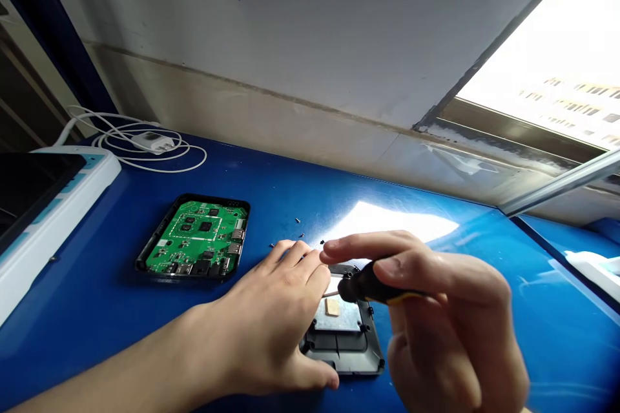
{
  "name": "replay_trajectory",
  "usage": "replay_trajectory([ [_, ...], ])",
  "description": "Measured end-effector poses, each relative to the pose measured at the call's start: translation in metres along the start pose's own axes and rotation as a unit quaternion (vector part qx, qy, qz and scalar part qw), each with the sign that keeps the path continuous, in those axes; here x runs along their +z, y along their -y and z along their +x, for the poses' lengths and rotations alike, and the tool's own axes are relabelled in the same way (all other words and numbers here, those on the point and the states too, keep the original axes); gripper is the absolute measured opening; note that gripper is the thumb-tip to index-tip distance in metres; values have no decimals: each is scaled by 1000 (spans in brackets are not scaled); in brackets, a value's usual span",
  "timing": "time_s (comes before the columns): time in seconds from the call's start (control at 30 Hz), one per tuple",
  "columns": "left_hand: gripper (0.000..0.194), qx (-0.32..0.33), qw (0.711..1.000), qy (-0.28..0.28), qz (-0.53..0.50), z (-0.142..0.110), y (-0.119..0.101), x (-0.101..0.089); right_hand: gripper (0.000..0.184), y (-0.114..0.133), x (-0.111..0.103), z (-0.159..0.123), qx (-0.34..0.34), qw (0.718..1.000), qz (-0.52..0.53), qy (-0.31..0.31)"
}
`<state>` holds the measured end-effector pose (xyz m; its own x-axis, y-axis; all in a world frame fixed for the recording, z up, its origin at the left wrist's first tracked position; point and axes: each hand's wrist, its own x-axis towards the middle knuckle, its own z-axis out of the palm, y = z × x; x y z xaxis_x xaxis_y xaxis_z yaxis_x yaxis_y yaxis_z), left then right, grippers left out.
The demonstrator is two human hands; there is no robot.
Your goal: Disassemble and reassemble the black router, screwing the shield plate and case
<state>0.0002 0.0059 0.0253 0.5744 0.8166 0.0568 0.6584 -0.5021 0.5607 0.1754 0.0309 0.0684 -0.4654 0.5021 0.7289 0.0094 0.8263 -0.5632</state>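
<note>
My right hand (445, 310) is closed around a screwdriver (382, 285) with a black and yellow handle. Its shaft reaches left over a black plastic cover (371, 352); the tip is hidden behind my left hand. Fixed inside the cover is a silvery metal plate (341, 320) bearing a small tan pad (332, 307). My left hand (276, 316) grips the cover's left side, thumb at the near edge and fingers at the far side. Farther left, a green circuit board (186, 240) sits in a black plastic housing (139, 264), untouched by either hand.
Several small screws (298, 220) lie on the blue table (271, 184) beyond my left hand. A white device with a dark screen (72, 200) stands at the left. Behind it is a white charger (154, 142) with coiled cable. A wall and bright window bound the back.
</note>
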Motion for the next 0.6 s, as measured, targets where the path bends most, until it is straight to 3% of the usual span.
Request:
replay_trajectory([
  [0.2, 57, 6, 1000, 4, -1, 1, 0, -1, 23, 4, -3, 1, -17, 997, -78, -15],
  [0.33, 64, -6, 1000, 1, 7, 0, -2, -5, 35, -1, 1, -7, 13, 999, -15, -32],
  [0.43, 61, -9, 1000, 1, 1, -1, -3, -5, 34, -4, 0, -8, 18, 999, -16, -43],
  [0.53, 59, -8, 1000, -15, -9, -1, -2, -1, 24, -3, -4, -4, -5, 997, -71, -29],
  [0.6, 60, -4, 1000, -23, -13, -1, 0, 1, 32, -1, -6, -2, -12, 996, -91, -12],
])
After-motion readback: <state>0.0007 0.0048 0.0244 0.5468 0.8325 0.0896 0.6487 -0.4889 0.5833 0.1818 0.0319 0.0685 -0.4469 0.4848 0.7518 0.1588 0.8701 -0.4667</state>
